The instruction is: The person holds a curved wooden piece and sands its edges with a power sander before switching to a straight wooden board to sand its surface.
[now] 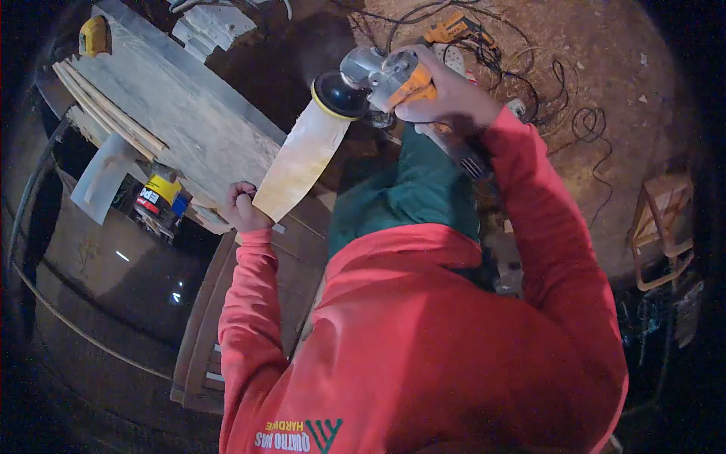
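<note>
My right hand (pixel 446 94) is wrapped round the orange and grey body of an angle grinder (pixel 393 79). The grinder's round black disc with a yellow rim (pixel 340 96) rests against the upper end of a pale, curved wooden piece (pixel 302 163). My left hand (pixel 248 208) grips the lower end of that piece, its fingers closed at the edge. The piece slants from my left hand up to the disc, beside the workbench.
A long wooden workbench (pixel 189 106) bears thin wood strips (pixel 110 110) and a yellow object (pixel 94 36). A yellow and red can (pixel 157 193) is by its near edge. An orange power tool (pixel 457 29) and tangled black cords (pixel 560 91) lie on the dusty floor.
</note>
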`<state>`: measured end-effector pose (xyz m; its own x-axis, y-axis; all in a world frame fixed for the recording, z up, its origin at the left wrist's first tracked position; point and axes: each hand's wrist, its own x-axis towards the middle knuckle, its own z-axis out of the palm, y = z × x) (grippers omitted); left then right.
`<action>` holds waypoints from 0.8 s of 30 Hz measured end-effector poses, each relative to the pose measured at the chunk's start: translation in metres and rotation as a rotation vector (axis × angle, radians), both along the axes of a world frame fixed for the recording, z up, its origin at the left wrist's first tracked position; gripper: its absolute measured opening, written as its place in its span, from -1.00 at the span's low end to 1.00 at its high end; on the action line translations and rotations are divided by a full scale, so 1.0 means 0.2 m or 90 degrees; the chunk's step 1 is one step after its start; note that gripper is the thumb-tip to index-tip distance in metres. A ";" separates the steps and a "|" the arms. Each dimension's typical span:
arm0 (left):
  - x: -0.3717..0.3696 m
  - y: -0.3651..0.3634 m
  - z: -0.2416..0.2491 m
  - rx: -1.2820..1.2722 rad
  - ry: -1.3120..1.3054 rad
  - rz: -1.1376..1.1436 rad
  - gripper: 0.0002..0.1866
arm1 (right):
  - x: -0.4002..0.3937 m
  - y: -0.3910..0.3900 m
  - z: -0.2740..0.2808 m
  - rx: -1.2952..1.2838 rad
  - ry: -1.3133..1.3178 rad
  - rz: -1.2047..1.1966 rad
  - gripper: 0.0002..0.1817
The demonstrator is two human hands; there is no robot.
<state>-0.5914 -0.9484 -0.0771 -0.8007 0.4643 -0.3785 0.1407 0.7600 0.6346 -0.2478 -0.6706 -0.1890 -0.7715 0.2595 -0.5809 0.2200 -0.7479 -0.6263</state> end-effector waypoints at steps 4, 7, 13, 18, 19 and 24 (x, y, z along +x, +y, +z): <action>0.02 0.06 0.02 0.000 -0.001 0.002 -0.78 | -0.04 -0.01 -0.01 0.057 0.025 -0.009 -0.09; 0.04 0.06 0.05 -0.024 0.020 -0.031 -0.77 | -0.02 0.01 0.01 0.011 -0.015 -0.021 -0.09; 0.01 0.03 0.02 -0.016 0.007 -0.012 -0.75 | -0.01 0.00 0.02 0.042 0.025 0.017 -0.06; -0.02 -0.01 0.00 -0.007 0.017 -0.023 -0.76 | 0.09 0.00 -0.07 -0.125 -0.032 -0.042 -0.25; -0.02 0.00 0.00 -0.002 0.016 -0.025 -0.76 | 0.08 0.01 -0.06 -0.088 -0.024 -0.053 -0.23; 0.00 0.02 0.02 -0.040 0.037 -0.049 -0.76 | 0.08 0.02 0.02 -0.023 -0.035 0.016 -0.09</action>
<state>-0.5913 -0.9436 -0.0737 -0.7848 0.5026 -0.3626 0.2361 0.7834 0.5750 -0.2322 -0.6668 -0.1847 -0.7437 0.2188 -0.6317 0.2721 -0.7640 -0.5850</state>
